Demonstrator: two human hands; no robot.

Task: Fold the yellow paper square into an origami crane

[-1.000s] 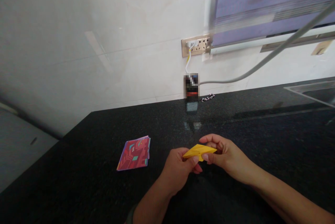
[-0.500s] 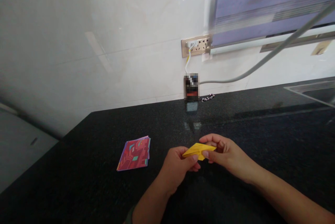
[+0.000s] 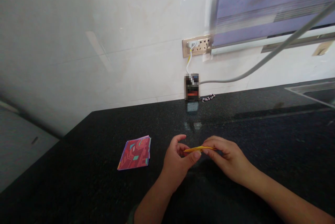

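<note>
Between both hands, above the dark counter, is a piece of folded yellow paper (image 3: pixel 195 149), seen nearly edge-on as a thin strip. My left hand (image 3: pixel 178 159) pinches its left end with the thumb in front, while the index finger is lifted off and extended. My right hand (image 3: pixel 227 152) grips the right end between thumb and fingers. The middle of the paper's near edge meets both thumb tips. Its flat faces are mostly hidden.
A stack of red patterned paper sheets (image 3: pixel 134 154) lies left of my hands on the black speckled counter (image 3: pixel 104 129). By the wall, a pixelated device (image 3: pixel 192 87) has a grey cable (image 3: pixel 246 75); a beaded strap (image 3: pixel 208 97) lies beside it. A wall socket (image 3: pixel 199 45) holds a white plug.
The yellow paper has tilted from showing its broad diamond-shaped face to nearly edge-on. My left index finger has lifted away; my right fingers have closed over the paper's right end.
</note>
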